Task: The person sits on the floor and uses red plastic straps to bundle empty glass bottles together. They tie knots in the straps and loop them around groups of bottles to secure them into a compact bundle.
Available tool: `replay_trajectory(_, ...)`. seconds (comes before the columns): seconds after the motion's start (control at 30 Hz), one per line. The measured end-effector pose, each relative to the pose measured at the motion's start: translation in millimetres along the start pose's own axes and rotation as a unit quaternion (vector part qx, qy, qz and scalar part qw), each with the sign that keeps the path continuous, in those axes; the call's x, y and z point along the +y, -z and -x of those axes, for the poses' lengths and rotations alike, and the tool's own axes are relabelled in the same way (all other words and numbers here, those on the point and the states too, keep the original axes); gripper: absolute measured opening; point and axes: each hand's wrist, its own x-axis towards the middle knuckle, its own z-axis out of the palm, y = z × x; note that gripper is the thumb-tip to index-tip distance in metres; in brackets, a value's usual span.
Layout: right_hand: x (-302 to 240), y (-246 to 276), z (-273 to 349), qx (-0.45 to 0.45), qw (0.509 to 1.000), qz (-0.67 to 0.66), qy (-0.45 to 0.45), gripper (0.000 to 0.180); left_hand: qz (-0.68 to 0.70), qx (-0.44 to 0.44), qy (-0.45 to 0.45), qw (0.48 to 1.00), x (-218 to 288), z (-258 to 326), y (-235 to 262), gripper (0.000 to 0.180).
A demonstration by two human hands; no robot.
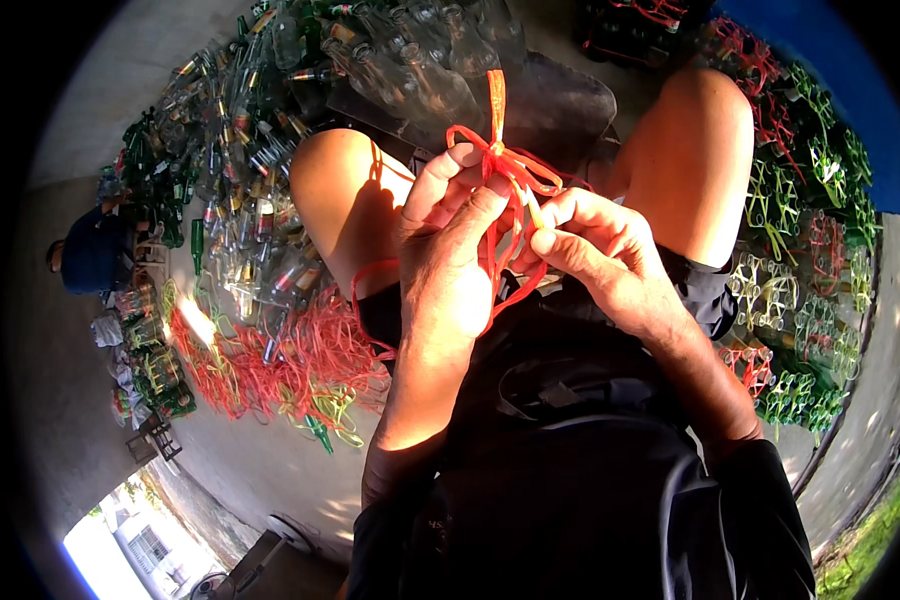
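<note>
Between my knees, both hands work on a red plastic strap (497, 105) that is knotted, with loops and a flat end standing up above the knot. My left hand (457, 225) is closed, thumb and fingers pinching the strap just below the knot. To its right, my right hand (590, 245) pinches a strand of the same strap between thumb and forefinger. A loose loop hangs below the hands, and another length trails left over my thigh. Clear glass bottles (435, 85) stand just beyond the hands.
A big heap of clear and green bottles (260, 160) lies at the left. Below it spreads a tangled pile of red and yellow-green straps (280, 360). At the right, bottles bundled with straps (825, 340) stand in rows. Another person (95, 250) sits at the far left.
</note>
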Motion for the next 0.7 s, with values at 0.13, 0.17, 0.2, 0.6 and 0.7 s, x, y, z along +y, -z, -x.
replay_trajectory(0.13, -8.7, 14.5, -5.7, 0.018, 0.997, -0.076, -0.012, 0.009, -0.015, 0.053, 0.003, 0.998, 3.5, -7.3, 9.4, 0.029)
replay_trajectory(0.17, -12.8, 18.3, -6.4, 0.013, 0.996, -0.086, -0.015, 0.009, -0.016, 0.016, -0.026, 0.999, 0.9, -11.0, 14.1, 0.026)
replay_trajectory(0.2, -12.6, 22.6, -9.5, 0.011, 0.996, -0.087, -0.001, 0.010, -0.020, 0.013, -0.027, 0.999, 1.9, -13.4, 15.9, 0.026)
replay_trajectory(0.6, -30.4, 50.0, -18.7, 0.018, 0.999, -0.042, -0.001, 0.010, -0.017, 0.034, -0.012, 0.999, 4.1, -22.4, 25.3, 0.025)
replay_trajectory(0.7, -30.5, 58.2, -18.2, 0.015, 1.000, -0.020, -0.010, 0.013, -0.003, 0.029, -0.002, 1.000, 4.3, -25.4, 28.9, 0.026)
